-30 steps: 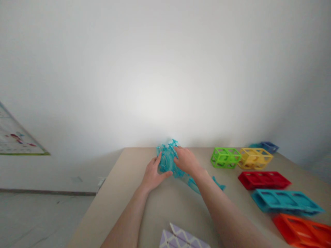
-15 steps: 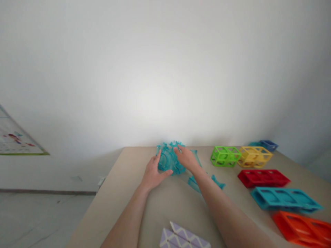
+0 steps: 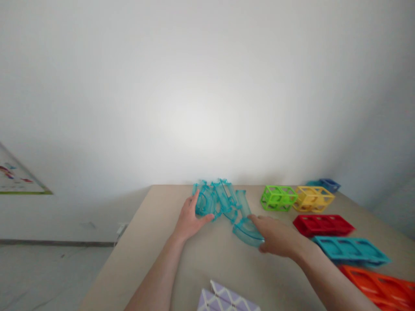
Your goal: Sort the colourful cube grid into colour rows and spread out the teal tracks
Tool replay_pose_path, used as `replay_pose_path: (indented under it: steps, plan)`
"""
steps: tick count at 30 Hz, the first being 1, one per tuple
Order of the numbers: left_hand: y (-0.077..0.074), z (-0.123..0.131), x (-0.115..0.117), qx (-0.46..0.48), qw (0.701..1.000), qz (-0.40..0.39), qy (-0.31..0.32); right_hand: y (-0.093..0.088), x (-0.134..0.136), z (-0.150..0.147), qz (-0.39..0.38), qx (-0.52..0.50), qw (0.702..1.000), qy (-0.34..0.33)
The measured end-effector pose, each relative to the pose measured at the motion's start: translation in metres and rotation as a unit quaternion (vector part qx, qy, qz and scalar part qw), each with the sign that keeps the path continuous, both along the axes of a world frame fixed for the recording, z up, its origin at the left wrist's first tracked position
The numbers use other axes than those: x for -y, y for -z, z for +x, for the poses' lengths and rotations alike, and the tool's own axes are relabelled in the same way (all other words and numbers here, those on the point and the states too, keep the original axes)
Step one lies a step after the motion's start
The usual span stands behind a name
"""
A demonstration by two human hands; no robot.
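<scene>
A cluster of clear teal curved plastic track pieces [image 3: 215, 198] lies at the far middle of the beige table [image 3: 155, 242]. My left hand [image 3: 189, 218] rests against the cluster's left side, thumb and fingers curled around a piece. My right hand [image 3: 275, 235] sits lower right of the cluster, fingers closed over one separate teal curved piece [image 3: 248, 231] on the table.
Open-frame blocks line the table's right side: green [image 3: 278, 198], yellow [image 3: 313, 198], red [image 3: 322, 225], teal [image 3: 352, 250] and orange [image 3: 379, 283], with a blue one [image 3: 329, 185] at the far corner. A purple-white patterned piece [image 3: 223, 298] lies at the near edge. A poster [image 3: 14, 177] hangs low left.
My right hand left the top of the teal cluster and moved down-right onto the separate curved piece. The left hand stayed at the cluster, which now lies spread out flatter.
</scene>
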State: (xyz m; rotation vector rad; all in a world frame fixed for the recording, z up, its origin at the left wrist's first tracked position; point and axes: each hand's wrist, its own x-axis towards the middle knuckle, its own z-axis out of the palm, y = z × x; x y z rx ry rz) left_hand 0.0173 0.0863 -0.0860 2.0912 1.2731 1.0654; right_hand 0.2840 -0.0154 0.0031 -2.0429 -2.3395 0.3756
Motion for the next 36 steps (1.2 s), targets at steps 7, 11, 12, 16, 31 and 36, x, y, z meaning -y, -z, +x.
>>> replay_pose_path:
  steps: [7,11,12,16,31,36]
  plan:
    - [-0.001,0.0,0.001,0.041,0.999,-0.014,0.014,-0.015,0.002,0.009,-0.014,-0.073,0.997,-0.015]
    - [-0.001,0.0,0.001,0.042,0.999,-0.018,0.013,-0.042,-0.03,-0.008,0.044,-0.184,0.981,-0.047]
    - [0.0,0.0,0.001,0.041,0.999,-0.021,0.017,-0.044,-0.042,-0.017,0.083,-0.206,0.975,-0.023]
    - [0.0,-0.001,0.001,0.042,0.998,-0.019,0.036,-0.033,-0.09,-0.056,0.156,-0.273,0.939,0.141]
    - [0.002,-0.001,0.0,0.02,0.999,0.016,0.042,0.006,-0.126,-0.074,0.086,-0.333,0.923,0.172]
    - [0.003,-0.001,-0.001,0.012,0.999,0.023,0.035,-0.016,-0.102,-0.052,0.132,-0.245,0.949,0.147]
